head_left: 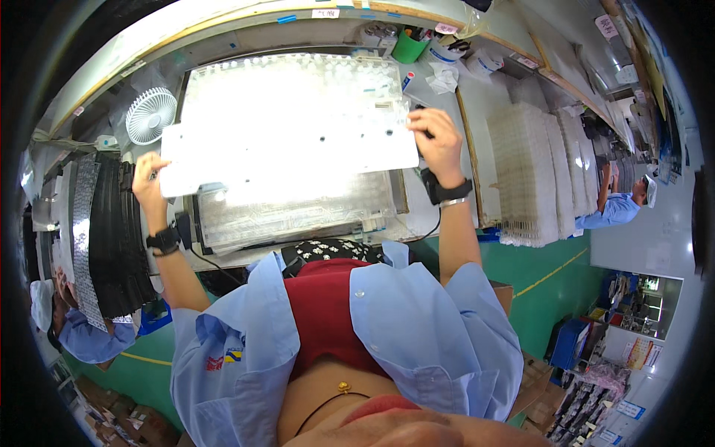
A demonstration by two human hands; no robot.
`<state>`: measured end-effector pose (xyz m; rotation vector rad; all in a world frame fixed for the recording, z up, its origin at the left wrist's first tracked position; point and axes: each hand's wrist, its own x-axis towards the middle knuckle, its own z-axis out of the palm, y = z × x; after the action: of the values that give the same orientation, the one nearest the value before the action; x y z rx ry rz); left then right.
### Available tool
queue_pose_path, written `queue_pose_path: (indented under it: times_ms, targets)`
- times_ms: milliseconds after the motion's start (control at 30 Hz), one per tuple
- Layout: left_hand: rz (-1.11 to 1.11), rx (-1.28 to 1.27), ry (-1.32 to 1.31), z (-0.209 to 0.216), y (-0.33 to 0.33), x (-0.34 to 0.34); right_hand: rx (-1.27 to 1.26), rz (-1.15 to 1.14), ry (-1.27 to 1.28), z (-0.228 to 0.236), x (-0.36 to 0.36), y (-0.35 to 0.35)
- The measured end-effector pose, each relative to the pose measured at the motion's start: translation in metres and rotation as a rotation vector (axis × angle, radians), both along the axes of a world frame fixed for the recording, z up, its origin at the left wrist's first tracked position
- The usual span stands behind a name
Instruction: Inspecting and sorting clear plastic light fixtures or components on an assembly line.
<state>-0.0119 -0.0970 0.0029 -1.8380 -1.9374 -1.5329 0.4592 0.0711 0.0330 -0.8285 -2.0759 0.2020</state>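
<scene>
A long white panel [290, 153] with a few small dark holes is held up by its two short ends over a brightly lit work surface. My left hand [149, 177] pinches its left end, thumb and fingers closed on the edge. At the right end, my right hand [438, 141] grips the upper corner. Beyond the panel lies a translucent sheet [372, 78] with a bumpy, rounded pattern, washed out by glare. On the near side, a clear patterned sheet [298, 216] lies under the panel's lower edge. Part of both sheets is hidden by the panel.
A white fan [151, 115] stands at the back left. Stacked black sheets [112, 231] are at the left, stacked whitish sheets [521, 171] at the right. A green cup [410, 46] and a marker [408, 80] sit at the back. Co-workers are at the right [618, 207] and left [89, 331].
</scene>
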Motion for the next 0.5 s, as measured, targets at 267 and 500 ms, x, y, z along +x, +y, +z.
queue_pose_path:
  times_ms: [267,500]
  targets:
    - [0.081,-0.286,0.378,-0.001,0.097,-0.023,-0.015,-0.063,-0.162,-0.040,-0.015,0.087]
    - [0.020,-0.310,0.322,-0.010,0.101,-0.030,-0.058,-0.064,-0.202,-0.046,-0.015,0.096]
